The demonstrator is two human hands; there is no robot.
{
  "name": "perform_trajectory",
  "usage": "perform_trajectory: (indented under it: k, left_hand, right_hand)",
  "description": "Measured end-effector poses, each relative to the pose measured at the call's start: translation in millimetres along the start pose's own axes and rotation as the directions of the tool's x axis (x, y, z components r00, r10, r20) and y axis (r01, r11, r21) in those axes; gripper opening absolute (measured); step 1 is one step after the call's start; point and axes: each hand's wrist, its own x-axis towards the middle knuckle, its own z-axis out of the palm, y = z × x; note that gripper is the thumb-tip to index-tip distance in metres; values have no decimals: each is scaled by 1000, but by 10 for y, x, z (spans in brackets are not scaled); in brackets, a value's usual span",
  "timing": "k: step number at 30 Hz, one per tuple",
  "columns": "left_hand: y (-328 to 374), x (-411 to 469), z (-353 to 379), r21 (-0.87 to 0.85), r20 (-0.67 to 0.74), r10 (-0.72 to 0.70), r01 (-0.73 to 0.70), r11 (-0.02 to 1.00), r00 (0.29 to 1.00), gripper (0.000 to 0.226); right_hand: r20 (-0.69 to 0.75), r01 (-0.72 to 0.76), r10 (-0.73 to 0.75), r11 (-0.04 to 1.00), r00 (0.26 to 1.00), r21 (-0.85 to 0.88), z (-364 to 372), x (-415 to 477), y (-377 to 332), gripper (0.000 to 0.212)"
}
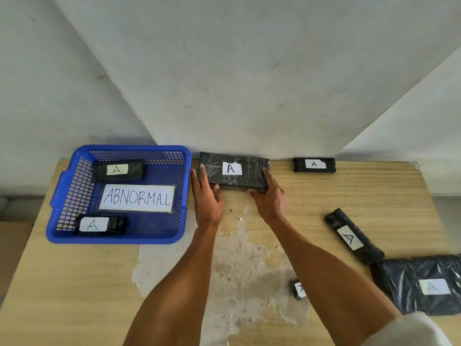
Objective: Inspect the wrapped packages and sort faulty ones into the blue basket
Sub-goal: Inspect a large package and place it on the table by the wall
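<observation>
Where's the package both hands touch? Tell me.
Head view: the wrapped package lies centre, at the back of the table, just right of the blue basket.

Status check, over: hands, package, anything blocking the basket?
Hands on: left hand and right hand flank center package, fingers straight against its ends. It sits at the wall, beside blue basket. Inside already: two packages. Nothing between.
</observation>
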Motion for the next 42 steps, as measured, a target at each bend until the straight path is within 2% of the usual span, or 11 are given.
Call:
perform_trajectory:
  k: [2, 5, 8, 11, 20, 26, 33, 38, 42]
  left_hand:
    - [-105, -213, 68, 34, -8, 96, -96, 995, 995, 71]
    - [-367, -546, 182, 194, 88, 118, -134, 972, 989, 75]
    - [-589, -778, 226, 336, 190, 175, -231, 913, 966, 64]
    - [-672, -801, 187, 395, 258, 214, -305, 866, 942, 59]
    - [-680, -773, 149, 451, 279, 198, -310, 837, 940, 62]
    - [-687, -757, 147, 464, 299, 172, -300, 834, 939, 62]
    - [-694, -770, 135, 474, 325, 163, -310, 824, 932, 62]
    - [-715, -988, 57, 488, 338, 150, -309, 816, 929, 62]
    - [-774, -1330, -62, 488, 376, 159, -341, 803, 913, 62]
  right_hand:
    - [-8, 54, -54, 998, 999, 14, 41, 15, 32, 88]
    - [-1, 94, -94, 995, 996, 11, 107, 55, 78, 89]
    - [21, 111, -112, 994, 994, 17, 165, 88, 73, 89]
    - [14, 140, -141, 990, 990, 16, 234, 84, 53, 85]
    - [-20, 220, -220, 976, 975, 2, 366, 3, 110, 80]
    - [-52, 289, -290, 957, 956, -19, 417, -72, 200, 90]
    - [-57, 191, -194, 980, 979, -64, 411, -210, 340, 88]
    - [88, 153, -129, 915, 988, -372, 246, -633, 386, 67]
    - [120, 78, -33, 914, 992, -398, 204, -1127, 365, 61]
